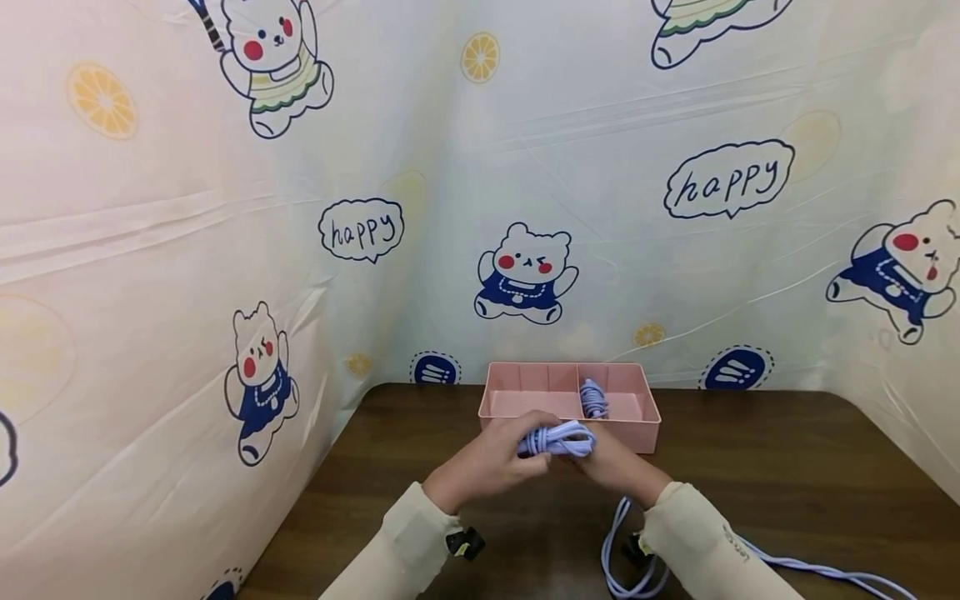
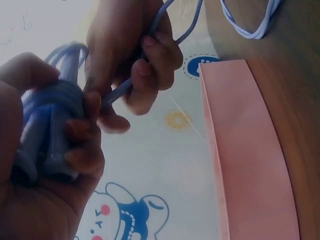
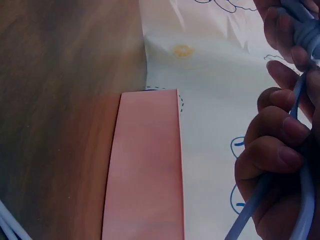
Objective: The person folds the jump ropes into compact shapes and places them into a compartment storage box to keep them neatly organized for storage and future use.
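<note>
Near the front of a pink divided box [image 1: 639,437], my left hand [image 1: 495,457] grips a bundled lavender-blue jump rope [image 1: 557,439]. In the left wrist view, cord coils tightly around its two handles [image 2: 61,145], and my left fingers and thumb wrap around them. My right hand [image 1: 617,460] is just right of the bundle, partly hidden behind it in the head view. Its curled fingers hold the running cord [image 3: 299,95] close to the coils. Loose cord [image 1: 609,550] hangs down past the right wrist and trails to the lower right.
Another wound lavender-blue bundle [image 1: 593,400] lies in the box's right compartment, beside the divider. The box stands at the back of a dark wooden table [image 1: 420,425]. Behind and at both sides hangs a printed curtain [image 1: 435,275] with bears and orange slices.
</note>
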`<state>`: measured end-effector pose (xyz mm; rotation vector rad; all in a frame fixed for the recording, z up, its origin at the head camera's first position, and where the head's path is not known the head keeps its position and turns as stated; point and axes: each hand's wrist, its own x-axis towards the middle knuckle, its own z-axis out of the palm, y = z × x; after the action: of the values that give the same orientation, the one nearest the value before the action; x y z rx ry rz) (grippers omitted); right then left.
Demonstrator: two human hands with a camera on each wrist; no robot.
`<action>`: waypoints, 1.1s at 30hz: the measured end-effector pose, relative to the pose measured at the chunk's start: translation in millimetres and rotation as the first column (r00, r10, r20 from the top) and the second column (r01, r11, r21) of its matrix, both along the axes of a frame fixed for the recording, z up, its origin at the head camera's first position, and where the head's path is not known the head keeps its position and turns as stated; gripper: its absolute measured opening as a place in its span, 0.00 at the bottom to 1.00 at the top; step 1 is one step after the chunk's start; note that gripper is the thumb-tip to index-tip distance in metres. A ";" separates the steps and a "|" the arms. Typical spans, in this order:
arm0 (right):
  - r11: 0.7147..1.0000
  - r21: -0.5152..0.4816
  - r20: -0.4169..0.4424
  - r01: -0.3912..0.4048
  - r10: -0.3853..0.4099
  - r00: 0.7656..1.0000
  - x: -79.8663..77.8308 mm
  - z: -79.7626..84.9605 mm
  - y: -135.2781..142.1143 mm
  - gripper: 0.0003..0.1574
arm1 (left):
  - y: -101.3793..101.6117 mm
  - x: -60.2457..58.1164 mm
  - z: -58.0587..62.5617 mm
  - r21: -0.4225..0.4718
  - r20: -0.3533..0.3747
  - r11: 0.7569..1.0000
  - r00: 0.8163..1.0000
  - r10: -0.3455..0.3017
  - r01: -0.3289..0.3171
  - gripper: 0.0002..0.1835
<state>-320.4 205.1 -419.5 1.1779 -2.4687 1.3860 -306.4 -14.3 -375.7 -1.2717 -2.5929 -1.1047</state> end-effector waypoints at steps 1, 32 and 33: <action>1.000 -0.007 0.048 0.002 -0.002 0.999 1.4 -0.5 -0.8 0.11 | 0.6 0.0 0.1 -0.002 -0.003 1.000 1.000 0.011 -0.011 0.19; 0.893 0.403 -0.372 0.201 -0.041 0.927 55.7 7.6 -19.2 0.12 | -18.4 -36.3 -9.0 0.063 0.123 0.966 0.963 0.241 -0.250 0.14; 0.887 0.410 -0.391 0.211 -0.038 0.919 58.4 10.2 -19.8 0.12 | -18.2 -36.6 -9.7 0.055 0.121 0.965 0.961 0.250 -0.258 0.14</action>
<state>-262.0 185.3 -409.3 1.1833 -2.5785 0.4974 -343.0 -32.5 -385.4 -0.8540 -2.6733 -1.2375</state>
